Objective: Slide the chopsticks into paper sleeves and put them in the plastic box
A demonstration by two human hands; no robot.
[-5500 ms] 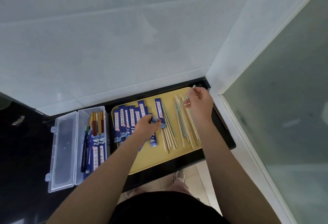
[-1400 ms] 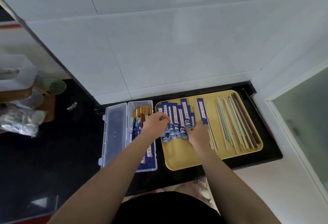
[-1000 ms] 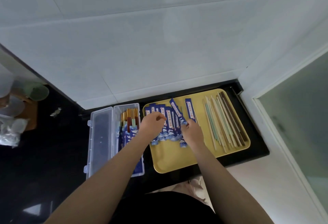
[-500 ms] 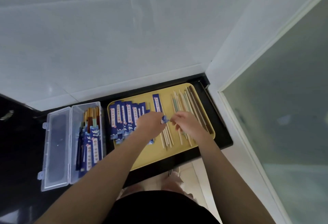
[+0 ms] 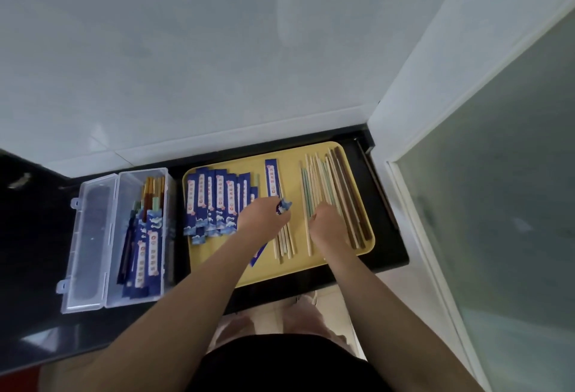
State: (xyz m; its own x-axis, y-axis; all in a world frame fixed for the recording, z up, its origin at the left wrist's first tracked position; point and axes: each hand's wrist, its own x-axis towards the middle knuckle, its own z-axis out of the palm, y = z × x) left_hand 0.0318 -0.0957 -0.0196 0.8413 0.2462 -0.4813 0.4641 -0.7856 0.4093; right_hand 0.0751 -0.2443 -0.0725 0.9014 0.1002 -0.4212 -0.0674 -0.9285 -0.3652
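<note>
A: Where is the sleeve in hand?

B: The left hand (image 5: 264, 220) pinches one blue paper sleeve (image 5: 283, 207) over the middle of the yellow tray (image 5: 280, 273). One end pokes out past the fingers, and what looks like the other end shows below the wrist.

A: And the chopsticks?

B: The right hand (image 5: 326, 223) is down on the loose chopsticks (image 5: 329, 183) fanned over the tray's right part, with its fingers curled. I judge it is gathering a pair, but which sticks it grips is hidden under the hand. A few pale sticks (image 5: 284, 244) lie between the two hands.

A: What else is around?

B: A stack of empty sleeves (image 5: 214, 202) overlaps on the tray's left part, and one single sleeve (image 5: 271, 178) lies apart just above the left hand. The plastic box (image 5: 93, 236) stands open beside the tray on the dark counter (image 5: 31, 236), with sleeved pairs (image 5: 149, 242) already lying in its right half.

A: What could go wrong?

B: The sticks are mixed in colour and packed close, so the curled fingers could lift an unmatched pair or drag neighbours along. The sleeve is thin paper, and pinching it flat would close the mouth, so the tips could catch and crumple or tear it. Uneven tips would jam too.
</note>
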